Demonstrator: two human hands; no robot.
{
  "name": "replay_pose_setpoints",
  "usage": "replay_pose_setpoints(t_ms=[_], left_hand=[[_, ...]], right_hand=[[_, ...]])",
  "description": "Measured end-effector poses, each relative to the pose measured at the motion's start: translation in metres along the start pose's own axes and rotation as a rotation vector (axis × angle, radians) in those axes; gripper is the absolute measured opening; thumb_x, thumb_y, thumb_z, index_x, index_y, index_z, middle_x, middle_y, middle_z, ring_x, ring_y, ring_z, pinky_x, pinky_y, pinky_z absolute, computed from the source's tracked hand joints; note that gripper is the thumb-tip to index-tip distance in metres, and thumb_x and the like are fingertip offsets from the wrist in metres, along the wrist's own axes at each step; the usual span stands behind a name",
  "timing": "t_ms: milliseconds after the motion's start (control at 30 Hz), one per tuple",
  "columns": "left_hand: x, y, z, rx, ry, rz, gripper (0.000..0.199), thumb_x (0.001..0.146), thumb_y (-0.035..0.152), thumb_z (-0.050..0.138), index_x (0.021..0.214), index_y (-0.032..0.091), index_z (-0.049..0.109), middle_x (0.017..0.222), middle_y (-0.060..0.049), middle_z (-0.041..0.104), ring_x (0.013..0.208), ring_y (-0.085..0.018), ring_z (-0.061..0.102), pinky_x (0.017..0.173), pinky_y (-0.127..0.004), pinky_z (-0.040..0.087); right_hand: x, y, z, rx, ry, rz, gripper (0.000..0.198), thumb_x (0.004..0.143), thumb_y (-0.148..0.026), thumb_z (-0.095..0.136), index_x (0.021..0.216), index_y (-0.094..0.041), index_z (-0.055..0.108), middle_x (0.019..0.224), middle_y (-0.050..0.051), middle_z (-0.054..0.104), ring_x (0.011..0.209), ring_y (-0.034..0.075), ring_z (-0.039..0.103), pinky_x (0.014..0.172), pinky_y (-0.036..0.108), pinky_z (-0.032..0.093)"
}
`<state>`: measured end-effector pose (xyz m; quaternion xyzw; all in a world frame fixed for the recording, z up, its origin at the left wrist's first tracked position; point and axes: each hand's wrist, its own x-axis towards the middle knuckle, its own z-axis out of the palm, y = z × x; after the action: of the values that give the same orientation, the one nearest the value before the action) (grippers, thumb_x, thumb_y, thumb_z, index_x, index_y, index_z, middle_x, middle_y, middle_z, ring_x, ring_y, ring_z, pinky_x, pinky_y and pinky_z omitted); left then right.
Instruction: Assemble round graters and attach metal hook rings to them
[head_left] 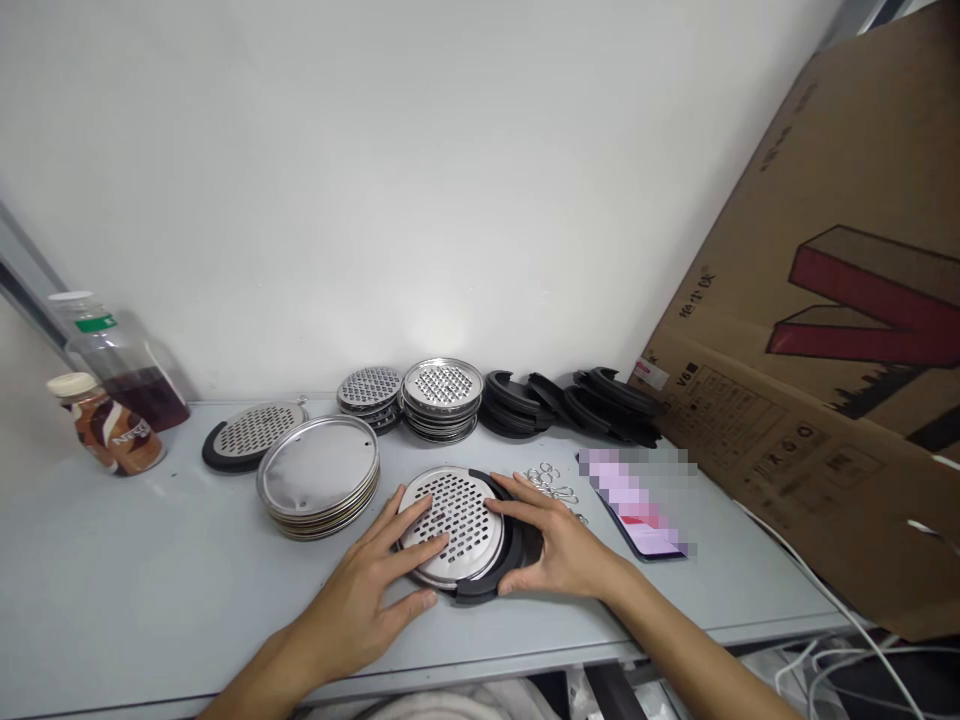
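Observation:
A round metal grater disc (454, 525) lies on the table before me, its right side seated in or against a black C-shaped rim (511, 550). My left hand (375, 575) rests on the disc's left part, fingers spread over the slotted face and thumb apart. Around the black rim from the right, my right hand (551, 540) has its thumb at the near edge and its fingers reaching onto the disc. Whether rim and disc are fully joined I cannot tell. Just behind my right hand lie several small metal rings and clips (551, 482).
Left stands a stack of metal lids (319, 470), with a black-rimmed grater (255, 432) behind it. Two grater stacks (442, 390) and piled black rims (611, 400) line the wall. Farther out are a phone (637, 510), a large carton (825, 350), a brown bottle (105, 425) and a clear bottle (135, 365).

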<state>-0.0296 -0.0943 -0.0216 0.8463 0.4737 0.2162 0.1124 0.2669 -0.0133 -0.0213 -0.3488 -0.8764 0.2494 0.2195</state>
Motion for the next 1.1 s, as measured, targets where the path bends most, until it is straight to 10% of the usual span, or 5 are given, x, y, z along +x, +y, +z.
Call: replay_pose_setpoints(t_ms=[533,1100], left_hand=[[0.004,0.008,0.002,-0.029,-0.079,0.029,0.060,0.089,0.033,0.068,0.145,0.042,0.046,0.163,0.002,0.024,0.151,-0.035,0.010,0.115,-0.060,0.032],[0.006,0.007,0.010,-0.064,0.203,-0.149,0.086,0.068,0.023,0.086,0.143,0.035,0.046,0.153,-0.006,0.041,0.137,-0.033,0.046,0.112,-0.052,0.042]], right_hand=[[0.002,-0.002,0.002,0.060,0.076,0.010,0.073,0.050,-0.063,0.087,0.102,-0.021,0.059,0.147,0.020,0.049,0.135,0.040,0.046,0.109,0.057,0.039],[0.005,-0.024,0.004,-0.389,0.056,-0.258,0.085,0.073,-0.066,0.071,0.138,-0.016,0.049,0.145,0.024,0.043,0.136,0.040,0.038,0.114,0.069,0.015]])
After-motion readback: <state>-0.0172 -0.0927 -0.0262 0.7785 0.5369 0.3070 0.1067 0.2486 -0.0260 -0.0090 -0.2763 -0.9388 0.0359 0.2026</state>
